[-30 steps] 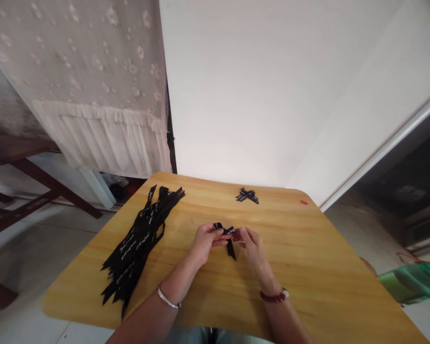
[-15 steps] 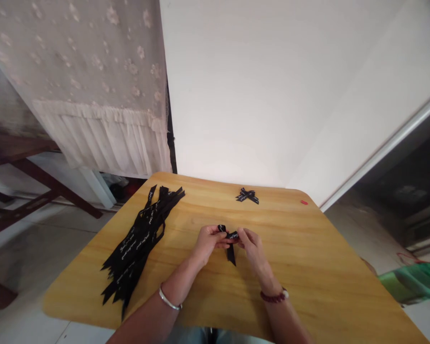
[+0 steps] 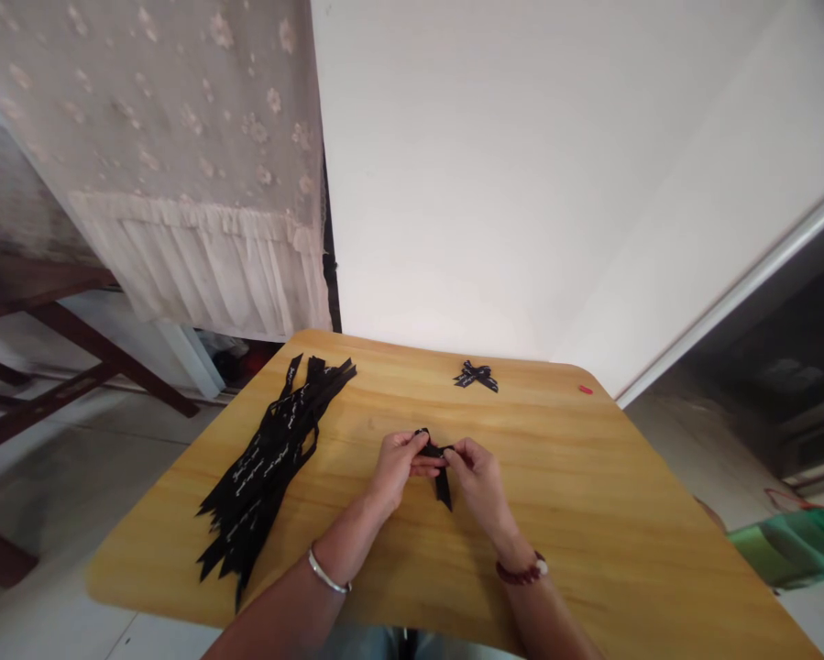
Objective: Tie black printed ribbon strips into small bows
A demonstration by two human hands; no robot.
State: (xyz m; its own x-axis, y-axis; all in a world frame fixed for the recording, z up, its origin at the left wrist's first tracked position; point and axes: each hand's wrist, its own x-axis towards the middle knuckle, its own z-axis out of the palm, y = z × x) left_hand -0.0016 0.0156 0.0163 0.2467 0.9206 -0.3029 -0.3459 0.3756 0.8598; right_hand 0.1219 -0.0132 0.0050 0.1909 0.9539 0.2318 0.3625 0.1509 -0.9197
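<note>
Between my two hands is a black ribbon (image 3: pixel 443 488) with white script, partly looped, one tail hanging down toward me. My left hand (image 3: pixel 399 464) pinches its looped left part between thumb and fingers. With thumb and forefinger, my right hand (image 3: pixel 477 476) grips the ribbon's right part; the fingers hide some of the folds. Farther back on the table lies a tied black ribbon bow (image 3: pixel 477 376) with the same white lettering. To the left, a pile of black printed ribbons (image 3: pixel 267 467) is spread lengthwise.
The wooden table (image 3: pixel 590 513) has rounded corners. A small red object (image 3: pixel 586 390) lies near its far right corner. A white wall panel (image 3: pixel 453 183) rises behind it, with a floral curtain (image 3: pixel 198 137) at left. Something green (image 3: pixel 793 545) is beyond the right edge.
My right hand has shifted slightly left, closer to my left hand, folding the right part of the ribbon inward. My left hand keeps its pinch.
</note>
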